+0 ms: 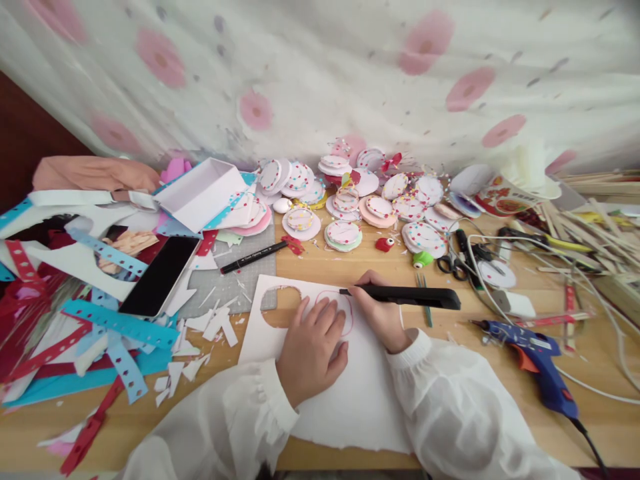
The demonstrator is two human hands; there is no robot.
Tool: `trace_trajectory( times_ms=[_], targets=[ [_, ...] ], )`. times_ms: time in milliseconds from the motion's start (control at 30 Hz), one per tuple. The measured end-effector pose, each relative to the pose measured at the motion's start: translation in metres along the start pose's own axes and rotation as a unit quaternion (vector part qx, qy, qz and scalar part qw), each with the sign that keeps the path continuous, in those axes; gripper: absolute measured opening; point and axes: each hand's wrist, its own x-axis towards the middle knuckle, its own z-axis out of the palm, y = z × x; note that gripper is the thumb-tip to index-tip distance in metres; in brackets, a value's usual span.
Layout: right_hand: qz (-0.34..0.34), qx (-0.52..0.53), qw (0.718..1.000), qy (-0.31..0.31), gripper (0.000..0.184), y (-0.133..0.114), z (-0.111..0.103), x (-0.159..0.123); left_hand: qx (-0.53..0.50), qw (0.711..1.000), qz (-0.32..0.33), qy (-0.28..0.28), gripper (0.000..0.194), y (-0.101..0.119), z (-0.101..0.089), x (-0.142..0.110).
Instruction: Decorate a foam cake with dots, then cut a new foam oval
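White card (360,407) lies flat before me, with a round hole cut out near its upper left. Beside the hole is a circle drawn in red, partly covered by my left hand (317,347). That hand presses down on the card with its fingers stretched out. My right hand (377,310) grips a black utility knife (415,295), its tip touching the card at the top of the red circle. Under the card's left part lies a grey cutting mat (235,287). A black marker pen (254,257) rests on the mat above the card.
Round layered paper pieces with dotted edges (345,233) stand along the back. Coloured strips and scraps (120,320), plus a phone (160,277), crowd the left. On the right are a blue glue gun (535,360), scissors (453,267), a white cable (590,267) and wooden sticks (600,233).
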Motion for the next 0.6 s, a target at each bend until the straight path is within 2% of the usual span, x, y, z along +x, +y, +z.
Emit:
trace_trajectory(
  times_ms=[133, 333, 500, 600],
  targets=[
    [-0.013, -0.002, 1.0, -0.017, 0.019, 0.003, -0.004, 0.002, 0.001, 1.0, -0.003, -0.002, 0.041, -0.001, 0.0, 0.0],
    [-0.04, 0.005, 0.996, -0.084, 0.018, 0.002, -0.013, 0.004, -0.007, 1.0, -0.007, 0.004, 0.041, 0.0, -0.001, 0.0],
    [-0.038, -0.005, 0.998, -0.056, 0.016, 0.002, -0.01, 0.004, -0.007, 1.0, -0.008, 0.002, 0.039, 0.0, -0.001, 0.0],
    [-0.048, -0.011, 0.997, -0.066, 0.013, 0.002, -0.01, 0.004, -0.006, 1.0, -0.007, 0.006, 0.039, 0.0, -0.001, 0.0]
  ],
)
